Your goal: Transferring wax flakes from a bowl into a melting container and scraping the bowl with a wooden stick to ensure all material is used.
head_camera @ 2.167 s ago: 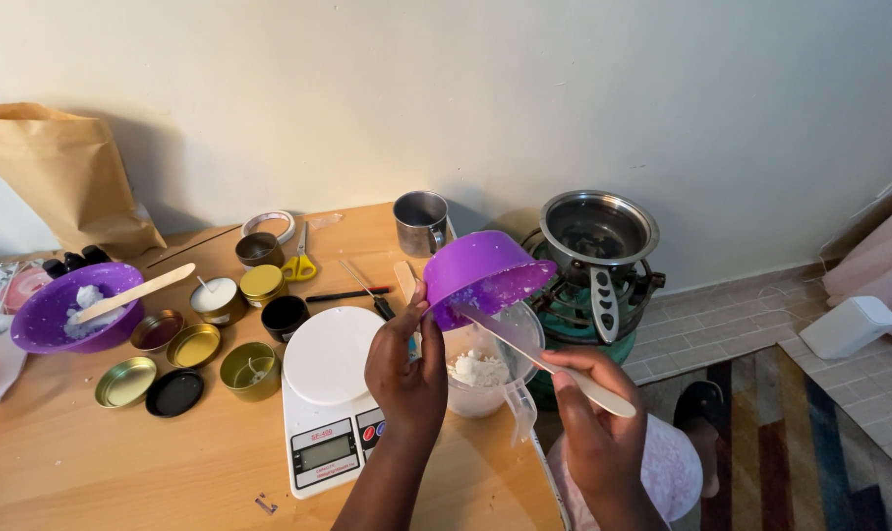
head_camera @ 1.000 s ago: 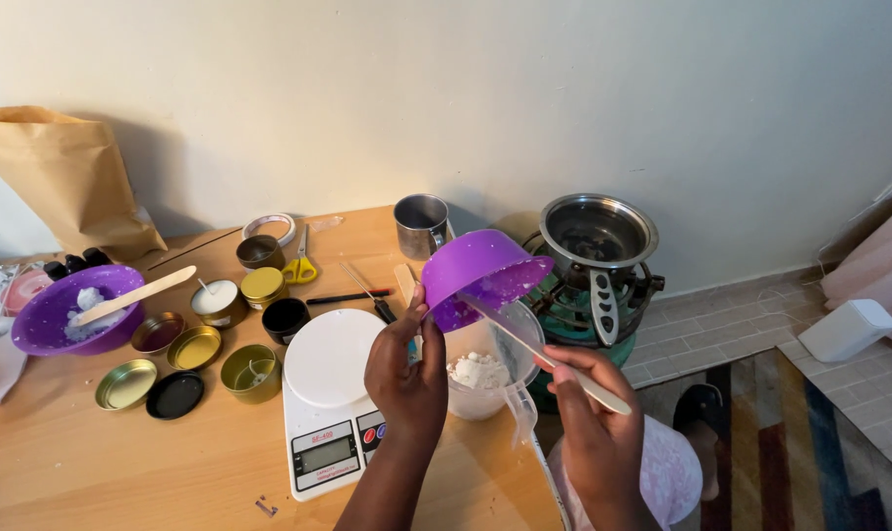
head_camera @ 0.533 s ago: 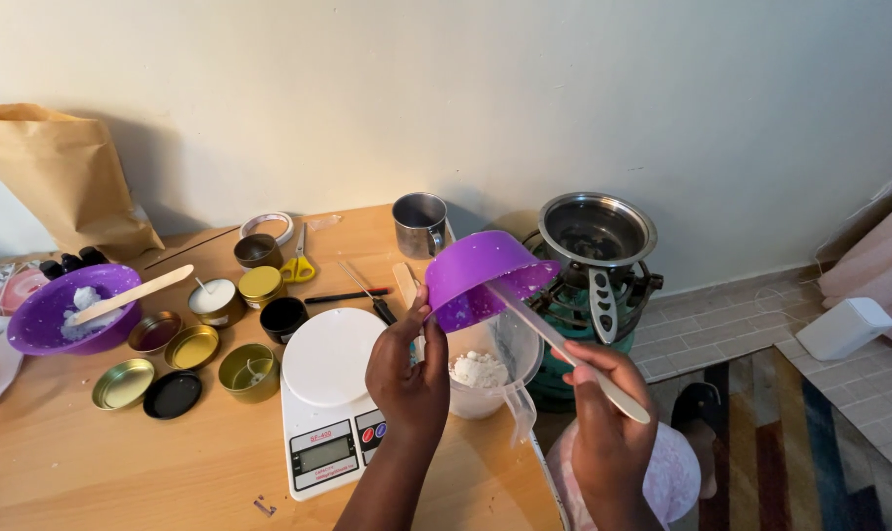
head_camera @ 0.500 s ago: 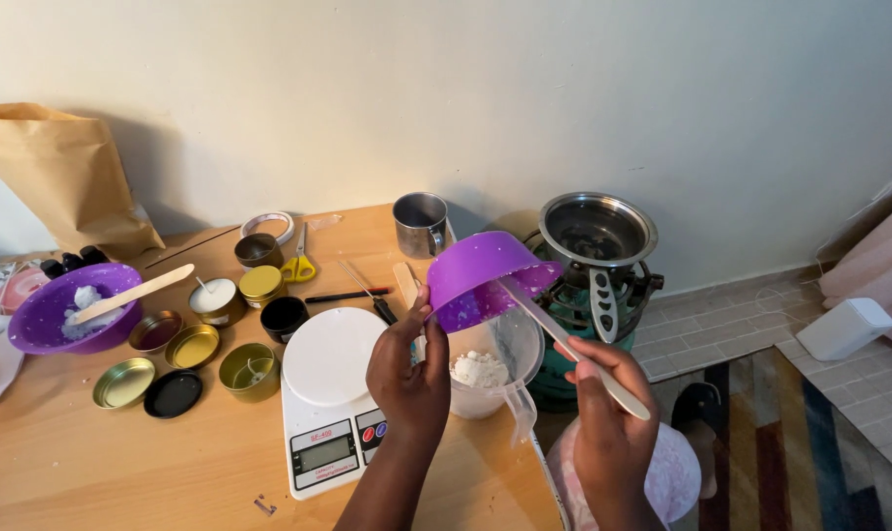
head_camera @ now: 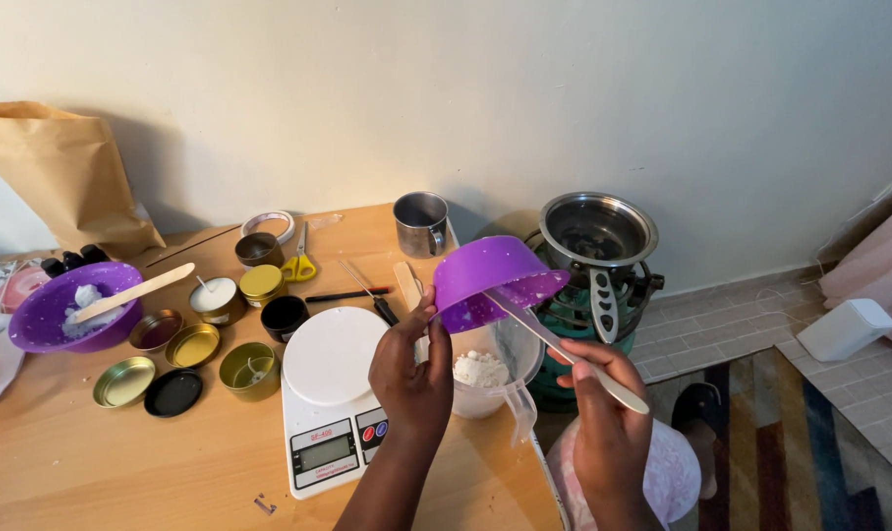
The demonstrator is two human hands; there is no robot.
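Observation:
My left hand (head_camera: pixel 411 374) grips the rim of a purple bowl (head_camera: pixel 490 280), tipped over so its mouth faces down and to the right. Below it stands a clear measuring jug (head_camera: pixel 490 369) with a white lumpy mass inside. My right hand (head_camera: pixel 603 423) holds a flat wooden stick (head_camera: pixel 564 349) whose far end reaches inside the tipped bowl. White flecks cling to the bowl's inner wall. A white kitchen scale (head_camera: pixel 330 393) sits just left of the jug.
On the wooden table (head_camera: pixel 121 462) lie a second purple bowl (head_camera: pixel 67 310) holding a stick, several small round tins (head_camera: pixel 195 344), yellow scissors (head_camera: pixel 299 264), a metal mug (head_camera: pixel 421 223) and a brown paper bag (head_camera: pixel 67 172). A metal pot (head_camera: pixel 598 231) sits on a burner to the right.
The stick has shifted back and forth inside the tipped bowl, and my right hand has drifted slightly right. The bowl stays held over the jug.

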